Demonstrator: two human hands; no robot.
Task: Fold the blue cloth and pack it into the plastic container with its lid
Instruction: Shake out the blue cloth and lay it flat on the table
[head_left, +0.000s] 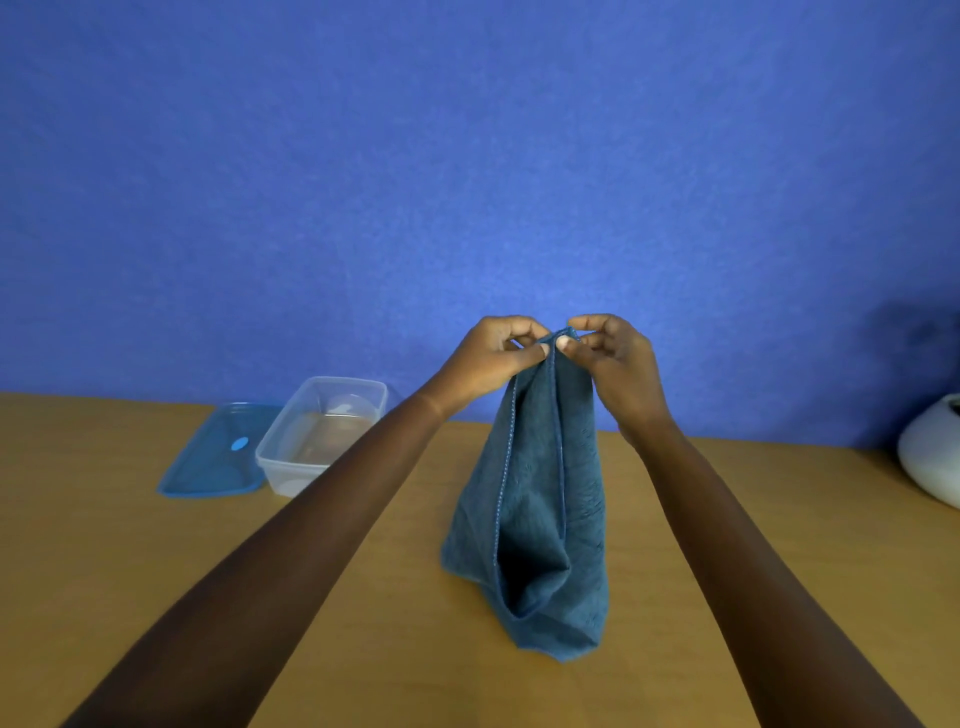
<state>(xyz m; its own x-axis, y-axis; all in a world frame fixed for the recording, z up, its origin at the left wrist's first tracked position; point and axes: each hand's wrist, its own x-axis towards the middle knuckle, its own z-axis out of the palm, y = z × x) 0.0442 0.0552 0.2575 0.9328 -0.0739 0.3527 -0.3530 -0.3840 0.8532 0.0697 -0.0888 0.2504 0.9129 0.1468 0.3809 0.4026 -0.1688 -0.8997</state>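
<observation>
The blue cloth (535, 509) hangs doubled over above the wooden table (363, 649), its lower end resting on the wood. My left hand (491, 364) and my right hand (613, 364) pinch its top corners together, fingertips almost touching. The clear plastic container (322, 434) stands open and empty at the left, behind my left forearm. Its blue lid (218, 452) lies flat on the table just left of the container.
A blue wall (467, 182) rises right behind the table's far edge. A white rounded vessel (932, 452) sits at the right edge of the table, partly cut off by the frame.
</observation>
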